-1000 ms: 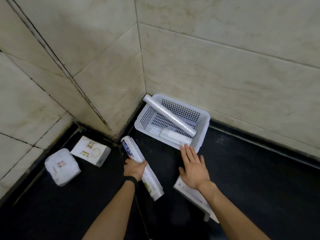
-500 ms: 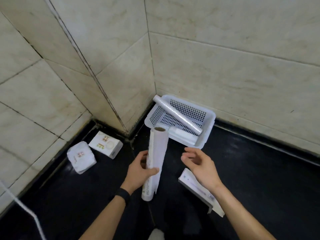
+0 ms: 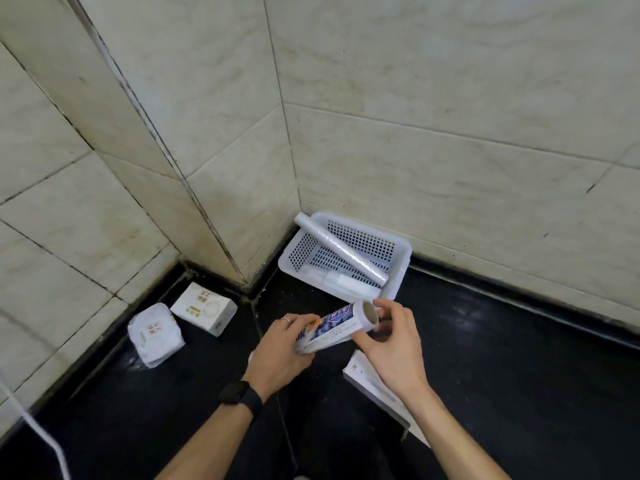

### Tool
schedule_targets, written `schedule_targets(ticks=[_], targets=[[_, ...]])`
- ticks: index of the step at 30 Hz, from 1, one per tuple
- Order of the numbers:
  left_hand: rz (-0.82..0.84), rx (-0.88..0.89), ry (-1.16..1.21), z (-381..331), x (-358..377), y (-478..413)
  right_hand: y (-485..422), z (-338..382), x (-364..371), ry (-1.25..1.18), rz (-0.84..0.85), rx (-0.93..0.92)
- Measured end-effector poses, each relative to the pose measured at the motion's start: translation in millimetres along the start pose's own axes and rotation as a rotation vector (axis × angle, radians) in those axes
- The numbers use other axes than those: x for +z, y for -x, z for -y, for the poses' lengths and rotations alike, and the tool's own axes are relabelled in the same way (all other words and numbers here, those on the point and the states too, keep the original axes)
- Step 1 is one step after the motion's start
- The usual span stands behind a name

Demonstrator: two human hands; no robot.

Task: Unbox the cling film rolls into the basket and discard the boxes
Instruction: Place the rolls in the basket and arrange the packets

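both hands raised over the black floor (image 3: 502, 358), sharing one wrapped cling film roll (image 3: 334, 329). left hand (image 3: 277, 355) closed around the lower end of it, fingers curled over the printed label, a ring on one finger, a black wristband (image 3: 239, 398) at the wrist. right hand (image 3: 391, 344) pinching the upper end, thumb under and fingertips (image 3: 382, 304) at the rim of the open cardboard core. roll tilted, core end up and toward the right, held just in front of the white basket (image 3: 403, 263) — not in it.

basket tucked into the tiled corner, on the floor. inside: one long clear roll (image 3: 341, 252) lying diagonally, its far end propped on the back-left rim, and a shorter white roll (image 3: 349, 284) along the near wall.

below the right forearm, a flat white box (image 3: 377, 393) lying on the floor, partly covered by the arm. off to the left, near the wall — two white packs (image 3: 180, 323) just beside each other, one soft and rounded, one boxy. thin white cord (image 3: 45, 441) at the lower left edge.
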State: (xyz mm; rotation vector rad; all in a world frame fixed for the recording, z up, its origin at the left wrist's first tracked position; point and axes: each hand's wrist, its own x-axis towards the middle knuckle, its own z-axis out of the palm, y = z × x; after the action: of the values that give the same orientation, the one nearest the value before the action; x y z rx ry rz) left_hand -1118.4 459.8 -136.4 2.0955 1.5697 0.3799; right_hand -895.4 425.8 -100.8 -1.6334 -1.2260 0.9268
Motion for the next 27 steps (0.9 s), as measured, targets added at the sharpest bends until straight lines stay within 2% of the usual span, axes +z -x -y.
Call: schedule_targets(ticks=[7, 17, 23, 25, 27], targets=[[-0.023, 0.055, -0.14, -3.9, -4.8, -4.2, -13.3, -4.3, -12.2, 0.144, 0.156, 0.051], [0.102, 0.017, -0.405, 18.4, -10.4, -0.7, -28.1, -16.3, -26.4, 0.104, 0.185, 0.065], [0.149, -0.048, -0.53, 54.4, -9.1, 14.1, -51.0, -20.2, -65.4, 0.161, -0.062, 0.118], [0.197, -0.123, -0.589, 69.3, -9.8, 20.2, -58.4, -26.7, -84.3, 0.155, -0.148, 0.148], [0.293, -0.203, -0.537, 81.1, -9.9, 22.9, -65.0, -37.0, -99.6, 0.102, -0.225, 0.188]])
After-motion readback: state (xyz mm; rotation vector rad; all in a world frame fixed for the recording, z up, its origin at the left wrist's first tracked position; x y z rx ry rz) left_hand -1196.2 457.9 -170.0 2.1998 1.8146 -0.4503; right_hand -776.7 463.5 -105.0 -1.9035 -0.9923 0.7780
